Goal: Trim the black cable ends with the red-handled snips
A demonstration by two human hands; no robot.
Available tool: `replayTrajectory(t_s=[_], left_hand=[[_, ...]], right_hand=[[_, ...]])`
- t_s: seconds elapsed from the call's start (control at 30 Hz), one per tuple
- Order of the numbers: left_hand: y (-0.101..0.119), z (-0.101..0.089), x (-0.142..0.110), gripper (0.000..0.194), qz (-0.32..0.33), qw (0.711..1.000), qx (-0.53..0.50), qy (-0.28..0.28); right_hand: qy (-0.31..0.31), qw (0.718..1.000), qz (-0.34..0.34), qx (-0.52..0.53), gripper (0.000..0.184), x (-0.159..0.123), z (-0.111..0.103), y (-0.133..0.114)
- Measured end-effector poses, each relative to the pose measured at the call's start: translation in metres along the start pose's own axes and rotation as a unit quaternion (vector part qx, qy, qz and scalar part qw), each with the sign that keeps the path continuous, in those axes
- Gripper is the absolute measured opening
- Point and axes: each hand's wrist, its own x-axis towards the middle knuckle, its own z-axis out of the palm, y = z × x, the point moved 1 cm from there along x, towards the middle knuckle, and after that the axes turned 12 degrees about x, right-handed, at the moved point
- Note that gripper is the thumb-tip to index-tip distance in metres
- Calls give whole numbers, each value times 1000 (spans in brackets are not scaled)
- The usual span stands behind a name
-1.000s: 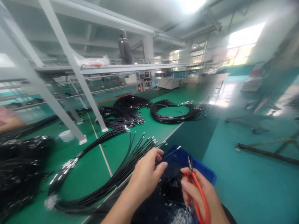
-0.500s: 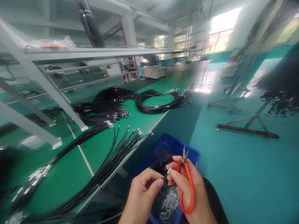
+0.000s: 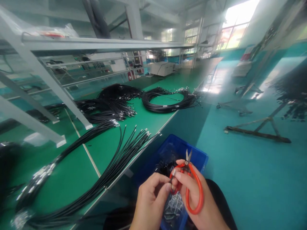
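My left hand (image 3: 154, 195) pinches a short black cable end between thumb and forefinger. At its tip sits a small silver fitting (image 3: 174, 172), which the fingers of my right hand (image 3: 195, 187) touch. The red-handled scissors (image 3: 198, 191) hang in my right hand, blades pointing up and slightly apart, one handle loop around the hand. Below both hands stands a blue bin (image 3: 200, 156) with metal pieces (image 3: 174, 204) and dark parts in a clear bag. To the left, a bundle of black cables (image 3: 112, 167) with silver tips lies along the green table's edge.
A coiled cable bundle (image 3: 158, 105) and more cable piles (image 3: 105, 110) lie farther back on the green table (image 3: 72, 179). A white shelf frame (image 3: 59, 83) rises on the left. Wheeled racks hung with cables (image 3: 292, 92) stand at the right.
The view has shifted slightly, so the table and shelf appear a little higher and farther right. Both hands stay together; the fitting and scissors have tilted slightly.
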Motion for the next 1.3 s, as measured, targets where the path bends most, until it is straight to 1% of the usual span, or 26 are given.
replayTrajectory(t_s=[0.1, 0.17, 0.23, 0.27, 0.33, 0.4, 0.43, 0.53, 0.63, 0.7, 0.77, 0.83, 0.87, 0.93, 0.97, 1.0, 1.03, 1.1, 1.13, 1.17, 1.2, 1.23, 1.27, 1.3], left_hand=[[5, -1, -1, 15, 6, 999, -42, 7], [10, -3, 0, 13, 12, 999, -14, 38], [15, -6, 3, 8, 2, 997, 22, 70], [16, -7, 4, 9, -9, 997, 12, 72], [16, -11, 6, 14, -31, 997, -66, 39], [14, -15, 8, 13, -43, 987, -155, -11], [13, -17, 8, 12, -46, 982, -183, -26], [12, -21, 6, 13, -52, 973, -221, -32], [13, -19, 5, 12, -51, 965, -252, -48], [12, -17, 6, 12, -36, 963, -262, -60], [8, -17, 7, 12, -18, 965, -254, -57], [3, -20, 7, 12, -3, 978, -207, -39], [1, -23, 6, 12, 5, 987, -161, -23], [-2, -29, 3, 11, 34, 998, -31, 33], [-1, -32, 2, 7, 59, 995, 39, 66], [0, -33, 0, 7, 91, 985, 109, 94], [2, -34, -2, 12, 129, 969, 173, 118], [5, -33, -4, 21, 212, 925, 279, 147], [5, -31, -5, 21, 244, 902, 319, 157], [5, -30, -5, 20, 264, 884, 348, 164], [4, -29, -5, 19, 269, 874, 365, 173], [2, -29, -5, 18, 259, 874, 368, 181], [1, -29, -5, 17, 235, 885, 357, 184], [0, -29, -6, 17, 202, 903, 334, 180]], right_hand=[[29, 999, 19, 4, 27, -4, 8, 5], [41, 999, 9, -26, 30, -7, 15, 8], [42, 998, -1, -56, 33, -8, 21, 11], [39, 997, -3, -64, 34, -8, 22, 13], [25, 998, 1, -62, 34, -8, 23, 15], [6, 999, 14, -39, 31, -6, 20, 16], [-2, 999, 20, -26, 29, -6, 18, 16], [-10, 999, 31, -6, 24, -6, 15, 17], [-10, 999, 37, 4, 23, -8, 15, 17], [-15, 999, 46, 19, 22, -9, 16, 17], [-17, 998, 54, 38, 20, -9, 18, 15], [-17, 997, 58, 49, 17, -8, 19, 13], [-15, 997, 54, 51, 17, -7, 19, 12], [-11, 998, 48, 48, 16, -6, 19, 11], [-9, 998, 47, 47, 17, -6, 20, 10], [-4, 998, 48, 47, 17, -6, 20, 11], [0, 998, 49, 46, 18, -6, 20, 12], [1, 997, 56, 45, 17, -6, 21, 14], [0, 997, 59, 44, 16, -6, 21, 15], [-4, 997, 61, 43, 15, -7, 22, 16], [-6, 997, 61, 41, 14, -7, 23, 16], [-7, 997, 59, 38, 14, -7, 24, 16], [-5, 998, 57, 34, 15, -7, 24, 16], [-2, 998, 53, 30, 15, -7, 24, 16]])
